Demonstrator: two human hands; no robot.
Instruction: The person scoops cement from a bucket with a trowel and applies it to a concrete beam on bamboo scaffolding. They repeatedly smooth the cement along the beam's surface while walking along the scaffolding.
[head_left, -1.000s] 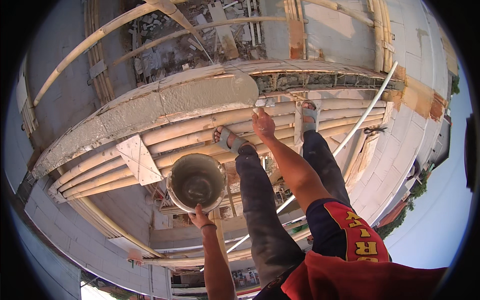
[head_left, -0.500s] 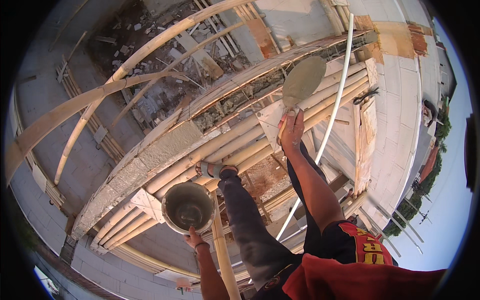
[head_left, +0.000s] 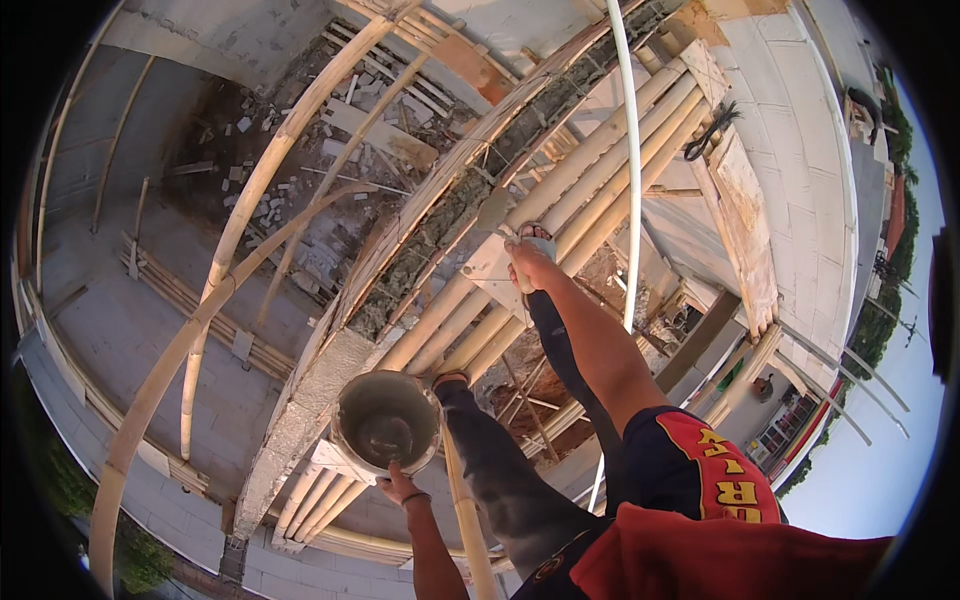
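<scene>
My left hand (head_left: 400,485) grips the near rim of a round bucket (head_left: 350,420), whose inside is coated with grey mortar. The bucket is tilted so that its mouth faces up at me, beside the grey-coated stretch of a long beam (head_left: 300,405). Further along, my right hand (head_left: 530,268) is closed round the handle of a trowel (head_left: 492,210). The blade points away from me, near the boarded edge of the beam. Rough grey concrete (head_left: 395,295) lies in the trough between the boards. I cannot tell whether the blade touches anything.
Bundled bamboo poles (head_left: 590,190) run along the beam under my feet. A pale pipe (head_left: 632,150) crosses on the right. Curved bamboo (head_left: 215,310) arches on the left. Far below, rubble (head_left: 300,165) covers the ground. A pale block wall (head_left: 770,120) stands at the right.
My right hand has brought the trowel left and nearer, its blade now seen more narrowly. The view has turned. The bucket stays in my left hand.
</scene>
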